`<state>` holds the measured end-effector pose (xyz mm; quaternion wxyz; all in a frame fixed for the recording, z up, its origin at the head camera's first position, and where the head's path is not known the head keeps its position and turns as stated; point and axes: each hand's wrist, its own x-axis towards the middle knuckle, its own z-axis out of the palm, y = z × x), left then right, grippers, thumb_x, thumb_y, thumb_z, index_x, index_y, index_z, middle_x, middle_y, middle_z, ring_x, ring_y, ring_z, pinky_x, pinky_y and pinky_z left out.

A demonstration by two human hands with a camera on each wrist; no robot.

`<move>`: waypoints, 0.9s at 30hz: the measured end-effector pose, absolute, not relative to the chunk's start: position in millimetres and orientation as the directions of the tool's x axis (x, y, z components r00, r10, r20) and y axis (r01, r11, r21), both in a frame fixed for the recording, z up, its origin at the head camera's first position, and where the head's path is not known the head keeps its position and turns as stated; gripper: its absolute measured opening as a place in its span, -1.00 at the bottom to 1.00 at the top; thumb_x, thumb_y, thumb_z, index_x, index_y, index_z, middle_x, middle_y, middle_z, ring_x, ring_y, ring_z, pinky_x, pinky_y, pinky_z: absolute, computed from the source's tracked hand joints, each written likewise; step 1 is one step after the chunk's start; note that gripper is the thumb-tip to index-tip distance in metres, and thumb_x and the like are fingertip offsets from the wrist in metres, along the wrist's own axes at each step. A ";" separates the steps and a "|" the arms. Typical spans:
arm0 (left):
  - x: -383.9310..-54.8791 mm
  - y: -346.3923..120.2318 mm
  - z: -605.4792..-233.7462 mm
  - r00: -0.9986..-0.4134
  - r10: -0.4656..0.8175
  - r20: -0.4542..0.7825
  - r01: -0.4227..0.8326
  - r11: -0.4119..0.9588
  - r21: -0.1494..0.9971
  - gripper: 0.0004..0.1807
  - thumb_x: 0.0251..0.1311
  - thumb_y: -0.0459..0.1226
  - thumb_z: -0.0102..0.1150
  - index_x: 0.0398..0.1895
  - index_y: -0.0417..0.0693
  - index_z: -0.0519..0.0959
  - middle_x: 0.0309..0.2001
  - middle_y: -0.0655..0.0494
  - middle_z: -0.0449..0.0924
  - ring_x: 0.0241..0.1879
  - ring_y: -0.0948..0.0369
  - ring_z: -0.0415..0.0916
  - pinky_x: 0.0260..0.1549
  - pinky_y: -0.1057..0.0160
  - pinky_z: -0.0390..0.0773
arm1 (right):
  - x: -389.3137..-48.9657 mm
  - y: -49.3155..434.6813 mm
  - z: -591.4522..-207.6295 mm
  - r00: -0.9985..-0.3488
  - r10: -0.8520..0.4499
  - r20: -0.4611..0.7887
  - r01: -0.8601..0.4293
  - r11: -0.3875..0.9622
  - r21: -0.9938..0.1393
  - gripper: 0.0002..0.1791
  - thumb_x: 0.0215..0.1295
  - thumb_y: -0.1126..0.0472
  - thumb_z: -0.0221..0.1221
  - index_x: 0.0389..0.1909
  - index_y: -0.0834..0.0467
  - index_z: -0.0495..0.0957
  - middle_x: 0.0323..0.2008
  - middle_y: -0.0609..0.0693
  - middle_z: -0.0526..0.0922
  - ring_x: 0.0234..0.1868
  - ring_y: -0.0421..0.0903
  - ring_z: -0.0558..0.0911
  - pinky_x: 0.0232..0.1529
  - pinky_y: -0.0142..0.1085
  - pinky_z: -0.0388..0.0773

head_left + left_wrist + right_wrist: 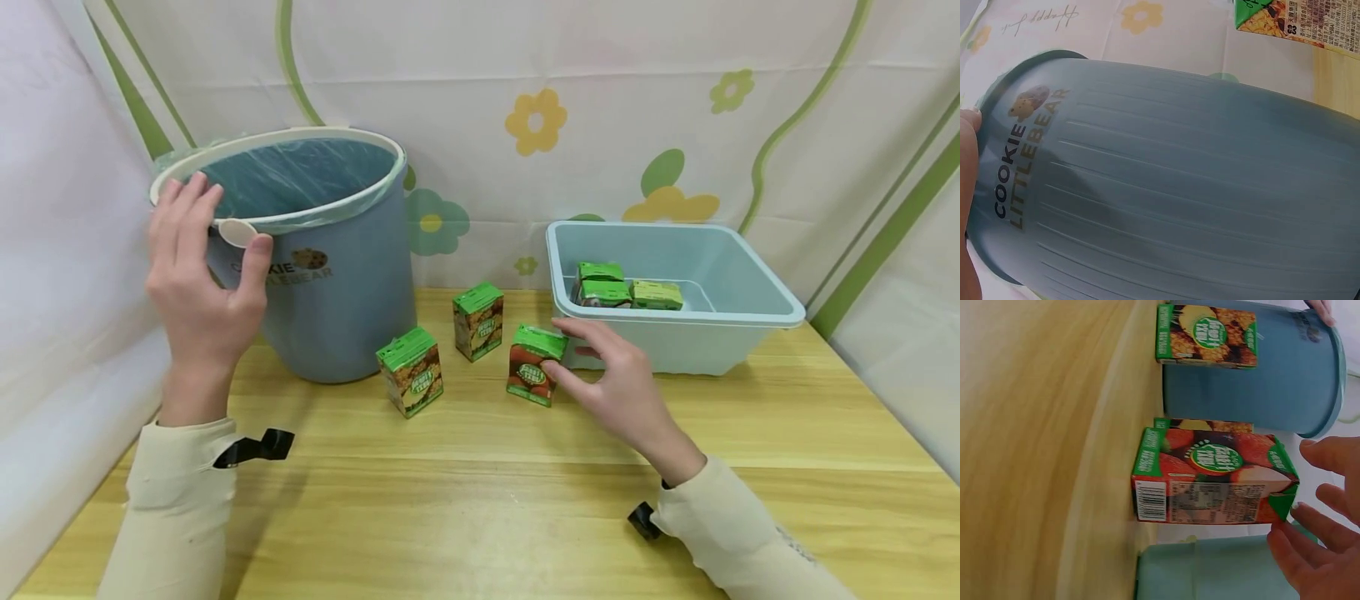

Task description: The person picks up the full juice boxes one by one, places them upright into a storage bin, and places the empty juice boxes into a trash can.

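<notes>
On the left stands a blue trash bin [337, 292] with a white rim and a clear plastic liner. My left hand [206, 267] grips its near left rim, thumb outside and fingers over the top; only its edge shows in the left wrist view. Beside the upright strawberry juice box [528, 371], my right hand [618, 387] has its thumb at the box's right edge. Relaxed fingers spread around the top end of that box [1210, 469] in the right wrist view. Two brown-and-green juice boxes, one nearer [416, 379] and one farther back [477, 323], stand between bin and right hand.
A light blue plastic basket [675, 342] sits at the back right, with several green-topped boxes [603, 292] inside. The wooden table [450, 517] ends at a white curtain [465, 100] printed with flowers. A black strap [258, 448] hangs at the left cuff.
</notes>
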<state>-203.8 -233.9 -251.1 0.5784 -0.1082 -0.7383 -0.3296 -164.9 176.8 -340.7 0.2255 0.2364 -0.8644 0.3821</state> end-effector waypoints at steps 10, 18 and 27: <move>-203.7 -230.9 -250.0 -0.291 -0.232 0.928 0.545 0.758 0.360 -0.17 0.31 0.29 0.19 0.28 -0.25 0.64 0.38 -0.13 0.62 0.56 0.04 0.37 0.64 0.09 0.20 | -166.3 168.0 -347.6 -0.801 -0.239 0.549 -0.554 0.643 -0.529 -0.55 0.35 0.28 0.44 0.24 0.12 0.68 0.12 0.08 0.76 -0.03 0.02 0.78 -0.02 -0.06 0.78; -205.0 -231.4 -252.0 -0.289 -0.237 0.928 0.538 0.761 0.362 -0.17 0.31 0.29 0.20 0.32 -0.21 0.64 0.40 -0.10 0.61 0.57 0.05 0.36 0.64 0.10 0.19 | -162.9 168.0 -342.5 -0.763 -0.232 0.604 -0.590 0.633 -0.501 -0.61 0.26 0.38 0.45 0.12 0.18 0.74 -0.06 0.10 0.78 -0.13 0.00 0.82 -0.12 -0.25 0.80; -201.9 -227.7 -250.7 -0.281 -0.254 0.926 0.551 0.747 0.372 -0.23 0.29 0.22 0.24 0.27 -0.22 0.66 0.32 -0.15 0.66 0.55 0.04 0.39 0.63 0.10 0.22 | -152.1 164.3 -326.5 -0.775 -0.207 0.597 -0.605 0.517 -0.606 -0.57 0.29 0.36 0.45 0.19 0.14 0.72 0.05 0.08 0.76 -0.07 0.00 0.82 -0.08 -0.49 0.73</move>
